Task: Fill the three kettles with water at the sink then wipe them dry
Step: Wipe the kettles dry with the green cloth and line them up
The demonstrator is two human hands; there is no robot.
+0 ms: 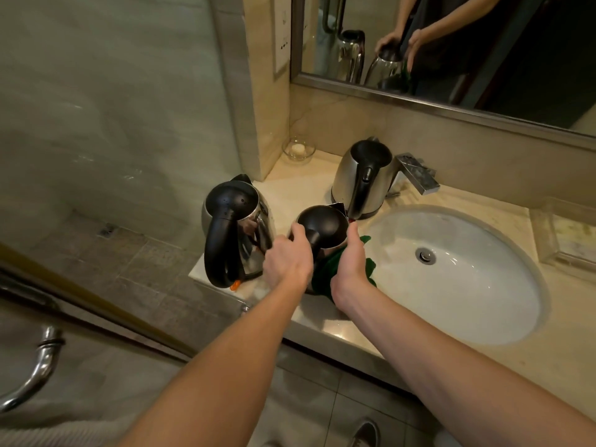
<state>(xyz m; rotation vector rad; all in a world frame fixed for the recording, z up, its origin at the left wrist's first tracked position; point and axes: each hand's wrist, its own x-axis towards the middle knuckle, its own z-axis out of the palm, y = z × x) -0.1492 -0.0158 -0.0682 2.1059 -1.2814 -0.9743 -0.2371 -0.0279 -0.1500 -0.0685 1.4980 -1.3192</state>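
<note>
While the left hand point(287, 261) grips the middle kettle point(325, 225), the right hand point(353, 264) presses cloth point(326, 269) against it.

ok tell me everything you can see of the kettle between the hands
Steel kettle with a black lid and handle, lid shut, spout pointing away. It sits upright on the counter, left of the sink. The left hand grips its left side near the lid; the right hand presses a green cloth to its right side.
</note>
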